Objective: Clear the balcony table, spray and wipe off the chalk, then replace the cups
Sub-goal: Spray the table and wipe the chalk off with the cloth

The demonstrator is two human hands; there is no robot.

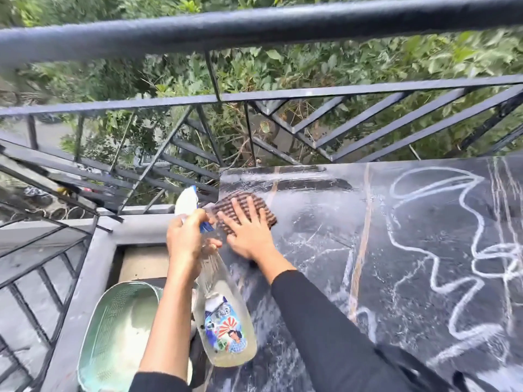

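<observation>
Presently at the wipe step, by my reading: right hand lies flat, fingers straight and spread, pressing a brown ribbed cloth onto the far left corner of the dark marble table. It is palm pressure rather than a grip, presumably to keep the whole cloth face on the wet stone. Left hand grasps the spray bottle at its neck, fingers curled round it below the white nozzle, the body hanging over the table's left edge; held ready, it seems, for another spray without setting it down. Surface around the cloth looks wet and smeared; chalk scribbles lie to the right, unwiped. Count: one cloth, one bottle, one pale green perforated tub below the table's left side, contents unclear. Cups: none in view, so the table appears cleared; black railing runs behind
</observation>
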